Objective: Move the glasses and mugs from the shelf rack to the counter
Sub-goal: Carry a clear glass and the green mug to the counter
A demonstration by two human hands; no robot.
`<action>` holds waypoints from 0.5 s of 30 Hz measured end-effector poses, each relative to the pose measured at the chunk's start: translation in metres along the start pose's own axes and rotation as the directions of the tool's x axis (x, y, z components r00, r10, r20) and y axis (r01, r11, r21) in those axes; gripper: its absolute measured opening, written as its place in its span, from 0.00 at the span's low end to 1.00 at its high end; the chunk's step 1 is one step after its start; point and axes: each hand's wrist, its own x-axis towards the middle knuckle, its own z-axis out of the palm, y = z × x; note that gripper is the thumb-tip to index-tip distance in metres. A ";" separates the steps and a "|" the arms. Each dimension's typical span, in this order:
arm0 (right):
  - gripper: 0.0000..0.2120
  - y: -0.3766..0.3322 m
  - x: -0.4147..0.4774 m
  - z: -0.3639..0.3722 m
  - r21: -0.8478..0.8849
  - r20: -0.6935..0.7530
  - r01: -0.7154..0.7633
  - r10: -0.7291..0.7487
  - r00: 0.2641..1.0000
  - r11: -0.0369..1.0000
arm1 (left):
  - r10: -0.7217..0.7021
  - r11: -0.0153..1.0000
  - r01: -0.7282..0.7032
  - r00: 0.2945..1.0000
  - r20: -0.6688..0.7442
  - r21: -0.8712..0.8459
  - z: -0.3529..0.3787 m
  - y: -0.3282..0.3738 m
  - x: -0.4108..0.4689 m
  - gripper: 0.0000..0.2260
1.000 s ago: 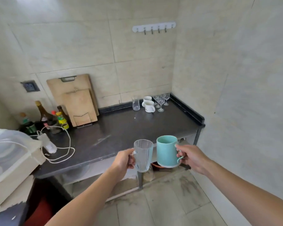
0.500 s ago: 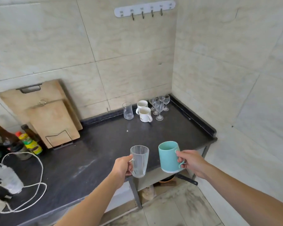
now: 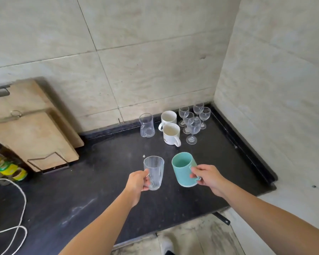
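My left hand [image 3: 137, 183] grips the handle of a clear ribbed glass mug [image 3: 154, 172], held upright above the black counter [image 3: 99, 190]. My right hand [image 3: 207, 177] grips the handle of a teal mug [image 3: 182, 168], also upright and over the counter. Further back, in the corner, stand a clear tumbler [image 3: 147, 125], two white mugs [image 3: 170, 134], and several stemmed wine glasses [image 3: 192, 124]. The shelf rack is out of view.
Wooden cutting boards [image 3: 33, 129] lean against the back wall on a wire stand at the left. Sauce bottles [image 3: 7, 168] and a white cord [image 3: 20, 208] occupy the far left. A raised lip [image 3: 247, 150] runs along the counter's right side. A shoe [image 3: 167, 244] shows on the floor below.
I have stepped closer to the counter. Both hands have carried the glass mug and the teal mug forward from beyond the front edge to above the counter's middle.
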 end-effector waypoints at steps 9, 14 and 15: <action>0.08 -0.020 0.093 0.032 -0.005 -0.003 -0.085 0.085 0.996 0.996 | -0.049 0.999 0.048 0.997 0.059 0.012 -0.004 0.030 0.117 0.14; 0.09 -0.026 0.117 0.038 0.033 0.032 -0.072 0.071 0.997 0.997 | -0.077 0.995 0.081 0.995 0.069 -0.052 -0.005 0.043 0.168 0.15; 0.09 -0.026 0.120 0.038 0.035 0.036 -0.072 0.071 0.997 0.997 | -0.076 0.995 0.080 0.995 0.071 -0.061 -0.005 0.044 0.176 0.15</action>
